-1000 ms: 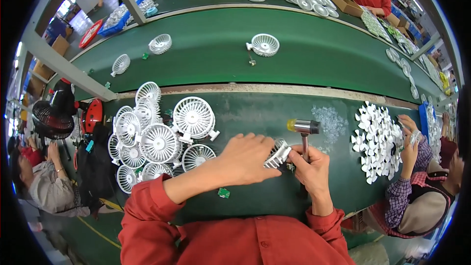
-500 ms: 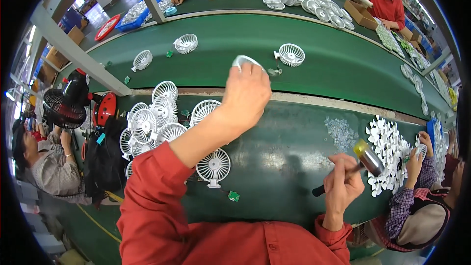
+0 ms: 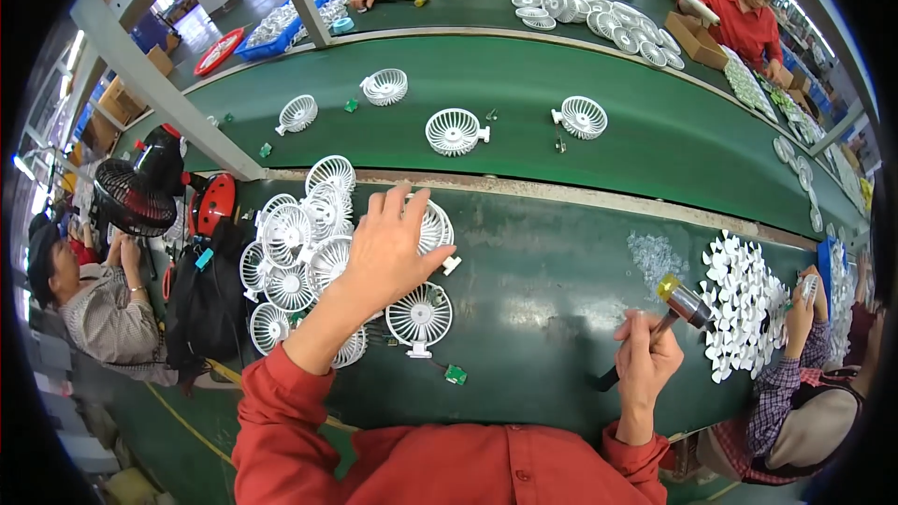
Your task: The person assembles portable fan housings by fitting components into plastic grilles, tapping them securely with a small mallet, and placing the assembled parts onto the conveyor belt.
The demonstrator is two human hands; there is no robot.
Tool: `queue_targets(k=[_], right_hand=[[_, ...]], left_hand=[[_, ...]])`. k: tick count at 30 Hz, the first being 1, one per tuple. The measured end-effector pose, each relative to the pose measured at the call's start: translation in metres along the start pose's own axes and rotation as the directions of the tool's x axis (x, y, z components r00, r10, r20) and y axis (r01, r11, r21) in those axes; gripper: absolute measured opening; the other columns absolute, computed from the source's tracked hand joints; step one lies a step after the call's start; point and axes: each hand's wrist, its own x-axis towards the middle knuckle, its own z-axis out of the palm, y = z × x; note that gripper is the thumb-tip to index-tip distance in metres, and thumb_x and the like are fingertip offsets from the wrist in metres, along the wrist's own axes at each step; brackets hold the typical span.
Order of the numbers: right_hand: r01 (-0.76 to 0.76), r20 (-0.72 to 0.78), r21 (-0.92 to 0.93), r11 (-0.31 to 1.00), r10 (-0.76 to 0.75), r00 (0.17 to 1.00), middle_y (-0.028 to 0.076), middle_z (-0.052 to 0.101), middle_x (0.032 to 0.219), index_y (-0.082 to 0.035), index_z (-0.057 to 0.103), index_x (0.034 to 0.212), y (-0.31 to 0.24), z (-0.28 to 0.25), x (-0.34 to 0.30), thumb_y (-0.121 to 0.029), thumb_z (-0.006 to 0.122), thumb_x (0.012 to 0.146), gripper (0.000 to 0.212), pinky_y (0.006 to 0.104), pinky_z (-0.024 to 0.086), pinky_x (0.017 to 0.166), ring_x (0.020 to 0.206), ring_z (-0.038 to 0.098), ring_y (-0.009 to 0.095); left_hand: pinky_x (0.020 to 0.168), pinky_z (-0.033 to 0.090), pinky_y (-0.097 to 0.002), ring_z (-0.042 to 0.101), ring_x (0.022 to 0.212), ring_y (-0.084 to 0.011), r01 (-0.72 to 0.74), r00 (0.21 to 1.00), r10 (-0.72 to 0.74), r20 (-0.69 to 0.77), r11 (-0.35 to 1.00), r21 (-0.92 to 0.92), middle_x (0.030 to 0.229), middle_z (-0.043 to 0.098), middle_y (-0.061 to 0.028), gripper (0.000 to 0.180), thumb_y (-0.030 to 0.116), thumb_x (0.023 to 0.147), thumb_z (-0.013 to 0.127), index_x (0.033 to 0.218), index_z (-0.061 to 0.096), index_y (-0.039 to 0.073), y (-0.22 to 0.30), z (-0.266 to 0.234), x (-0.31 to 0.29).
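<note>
My left hand (image 3: 393, 248) is spread over a white round fan housing (image 3: 433, 227) at the right side of a pile of such housings (image 3: 286, 234). The palm hides part of that housing. Just below it, another white fan housing (image 3: 418, 313) lies flat, with a small green circuit board (image 3: 456, 374) on a wire beside it. In my right hand (image 3: 647, 355) is a hammer (image 3: 687, 303) with a dark handle and a yellow-ended head, held above the table. Near the hammer head lie small clear plastic pieces (image 3: 655, 258) and a heap of white fan blades (image 3: 741, 304).
Beyond the table edge runs a green conveyor belt (image 3: 519, 168) carrying several fan housings, one a white housing (image 3: 456, 132). A grey metal post (image 3: 168, 84) slants at the left, near a black desk fan (image 3: 136, 196) and a dark bag (image 3: 201, 304). Co-workers sit across and on both sides.
My left hand has drawn back from the belt to the pile and opened. The white housing it held now rests on the belt. The hammer stays in my right hand, shifted slightly.
</note>
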Motion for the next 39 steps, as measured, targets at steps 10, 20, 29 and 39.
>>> queue_targets(k=[10, 20, 29, 39], right_hand=[[-0.225, 0.465, 0.088, 0.970, 0.160, 0.871, 0.015, 0.071, 0.101, 0.008, 0.060, 0.117, -0.023, 0.012, -0.015, -0.013, 0.066, 0.092, 0.033, 0.0197, 0.034, 0.041, 0.050, 0.046, 0.002], [-0.162, 0.266, -0.167, 0.973, 0.202, 0.942, -0.002, 0.066, 0.080, 0.004, 0.067, 0.113, -0.021, 0.014, 0.010, -0.014, 0.067, 0.092, 0.028, 0.0201, 0.043, 0.060, 0.071, 0.053, 0.002], [-0.126, 0.284, -0.204, 0.971, 0.182, 0.941, -0.004, 0.061, 0.070, 0.003, 0.069, 0.109, -0.019, 0.023, 0.031, -0.021, 0.068, 0.092, 0.029, 0.0217, 0.042, 0.058, 0.067, 0.051, 0.002], [-0.086, 0.299, -0.319, 0.944, 0.186, 0.936, -0.005, 0.051, 0.063, 0.004, 0.068, 0.102, -0.023, 0.035, 0.039, -0.026, 0.071, 0.090, 0.032, 0.0235, 0.034, 0.052, 0.061, 0.044, 0.003]], left_hand=[[0.098, 0.047, -0.0487, 0.051, 0.123, -0.0437, -0.571, 0.796, 0.397, -0.457, 0.744, -0.347, 0.139, 0.042, -0.0273, 0.093, 0.029, 0.068, 0.087, 0.140, 0.034, 0.002, 0.105, 0.031, -0.048], [0.064, 0.050, -0.0283, 0.056, 0.080, -0.0163, 0.107, 0.990, -0.132, 0.051, 0.458, -0.883, 0.127, 0.050, -0.0171, 0.078, 0.016, 0.081, 0.077, 0.142, 0.031, -0.002, 0.102, 0.050, -0.059], [0.049, 0.051, -0.0286, 0.062, 0.065, -0.0180, 0.614, 0.786, 0.125, 0.606, -0.272, -0.741, 0.106, 0.059, -0.0140, 0.052, 0.024, 0.099, 0.057, 0.137, 0.038, -0.006, 0.102, 0.051, -0.061], [0.051, 0.054, -0.0306, 0.063, 0.066, -0.0143, 0.666, 0.736, 0.252, 0.629, -0.439, -0.604, 0.106, 0.066, -0.0182, 0.037, 0.019, 0.101, 0.054, 0.132, 0.042, 0.003, 0.120, 0.058, -0.052]])
